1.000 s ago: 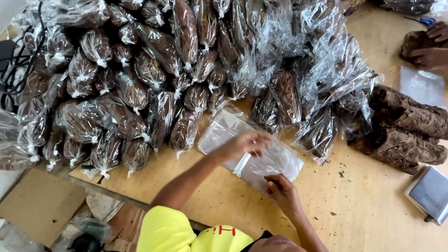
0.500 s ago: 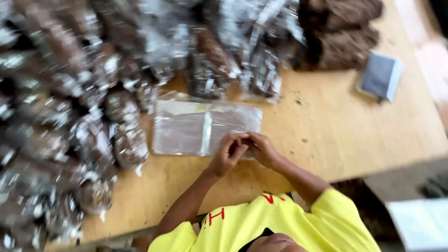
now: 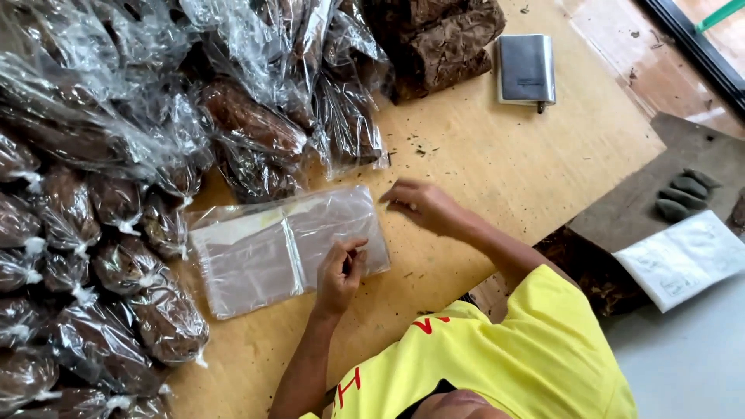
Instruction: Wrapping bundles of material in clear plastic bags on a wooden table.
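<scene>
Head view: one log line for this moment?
left hand: pinching edge of clear plastic bag stack | right hand: at stack's corner, grip unclear | wooden table: filled bags beside stack

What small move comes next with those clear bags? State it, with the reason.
Probably peel the top bag off the stack of empty clear bags. The left hand pinches at the stack's near edge, the right hand hovers by its far corner, and neither hand holds a separated bag yet.
</scene>
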